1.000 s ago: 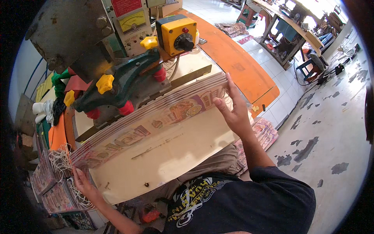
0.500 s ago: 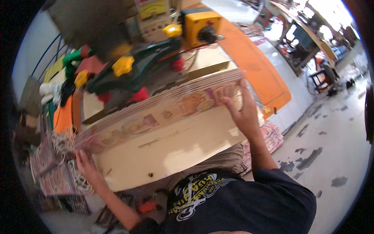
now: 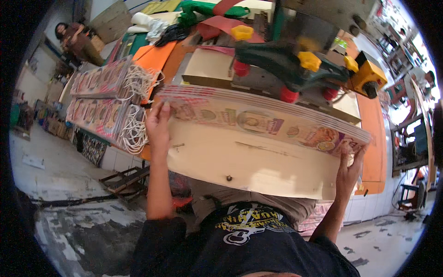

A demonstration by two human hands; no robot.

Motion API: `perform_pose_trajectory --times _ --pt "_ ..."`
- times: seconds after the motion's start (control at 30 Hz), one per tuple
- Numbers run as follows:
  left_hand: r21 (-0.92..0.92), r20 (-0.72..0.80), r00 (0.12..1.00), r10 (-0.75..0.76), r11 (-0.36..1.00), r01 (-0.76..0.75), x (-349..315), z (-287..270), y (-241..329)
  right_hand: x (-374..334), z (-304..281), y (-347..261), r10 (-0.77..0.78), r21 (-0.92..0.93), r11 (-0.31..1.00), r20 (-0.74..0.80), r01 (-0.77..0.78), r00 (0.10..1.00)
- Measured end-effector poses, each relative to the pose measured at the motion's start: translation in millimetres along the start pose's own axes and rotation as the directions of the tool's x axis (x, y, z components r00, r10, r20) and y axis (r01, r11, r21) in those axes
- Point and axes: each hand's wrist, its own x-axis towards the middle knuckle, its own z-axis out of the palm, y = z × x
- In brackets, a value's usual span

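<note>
A long, low stack of printed clear-plastic sheets (image 3: pixel 260 122), with food pictures along its side, lies across a cream board (image 3: pixel 263 164). My left hand (image 3: pixel 159 124) is closed on the stack's left end, thumb up at the front. At the other end, my right hand (image 3: pixel 349 168) grips the corner between thumb and fingers. The stack's far edge lies close to the machine's metal bar (image 3: pixel 272 99). Above that bar sits a dark green clamp frame (image 3: pixel 277 62) with yellow knobs and red feet.
Printed plastic bundles (image 3: pixel 97 111) with white cords (image 3: pixel 136 129) are piled at the left. A yellow control box (image 3: pixel 369 74) stands right of the machine, over an orange tabletop (image 3: pixel 374 161). Cloths (image 3: pixel 198 14) lie behind. Another person (image 3: pixel 78 41) stands at the far left.
My view has swung left, so the machine and stack appear farther right and the left-hand bundles show fully. Both hands keep hold of the stack's ends.
</note>
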Motion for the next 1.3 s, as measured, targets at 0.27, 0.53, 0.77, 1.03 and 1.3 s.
perform_pose_trajectory --times 0.27,0.53,0.77,1.03,1.3 --pt "-0.048 0.017 0.997 -0.071 0.996 0.072 -2 -9 6 -1 5 -2 -0.022 -0.085 0.996 0.018 0.024 1.0" --pt "0.081 0.121 0.993 0.016 0.996 -0.026 4 7 0 15 -14 27 0.076 0.248 0.963 0.107 -0.101 0.991" --pt "-0.041 0.198 0.98 -0.03 0.998 0.039 3 -8 -4 31 -7 39 -0.015 0.496 0.866 0.166 -0.07 0.986" --pt "-0.12 0.172 0.984 -0.04 0.991 0.062 5 -3 1 39 -14 60 -0.018 0.593 0.793 0.245 -0.135 0.969" --pt "-0.105 0.143 0.989 -0.026 0.994 0.041 4 -7 -3 44 -15 62 -0.044 0.614 0.775 0.291 -0.151 0.956"
